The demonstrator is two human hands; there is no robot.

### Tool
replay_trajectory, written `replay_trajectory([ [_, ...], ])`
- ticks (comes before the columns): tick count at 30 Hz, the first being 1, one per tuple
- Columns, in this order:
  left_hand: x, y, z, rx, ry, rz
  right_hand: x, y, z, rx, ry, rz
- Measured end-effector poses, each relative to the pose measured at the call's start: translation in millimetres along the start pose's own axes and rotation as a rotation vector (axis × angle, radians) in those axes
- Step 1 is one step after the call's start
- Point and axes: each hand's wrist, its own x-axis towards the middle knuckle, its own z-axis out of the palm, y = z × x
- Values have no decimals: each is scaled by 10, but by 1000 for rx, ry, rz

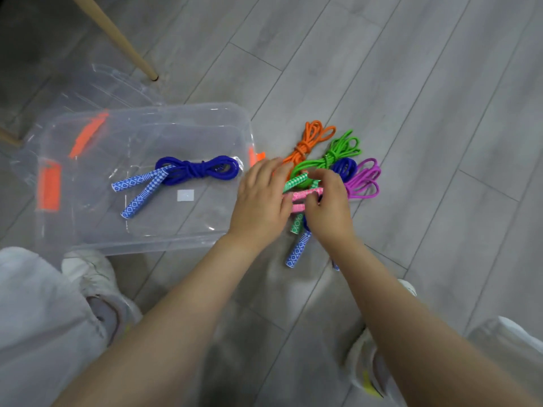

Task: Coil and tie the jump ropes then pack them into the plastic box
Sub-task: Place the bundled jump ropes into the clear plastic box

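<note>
A clear plastic box with orange latches stands on the floor at the left. One coiled, tied blue jump rope with blue-white patterned handles lies inside it. To the right of the box lies a pile of coiled ropes: orange, green, another blue and purple. My left hand and my right hand both rest on the pile's near end, fingers curled over the pink handles and green handles. A blue-white handle sticks out below my right hand.
The clear lid lies behind the box. A wooden furniture leg slants to the floor at the upper left. My knees and white shoes are at the bottom, close to the box's near edge.
</note>
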Motion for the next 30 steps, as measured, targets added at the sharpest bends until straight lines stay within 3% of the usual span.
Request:
replay_trajectory([
  [5, 81, 349, 446, 82, -128, 57, 147, 615, -379, -128, -73, 74],
  [13, 339, 272, 1102, 116, -501, -80, 484, 1281, -625, -331, -301, 41],
  [17, 374, 252, 1335, -30, -504, -263, 622, 1438, -570, -415, -491, -29],
  [21, 415, 278, 1489, 38, -540, -273, 690, 1578, -489, -559, -625, -50],
  [30, 524, 286, 1687, 219, -523, -256, 740, 1705, -386, -768, -551, -94],
])
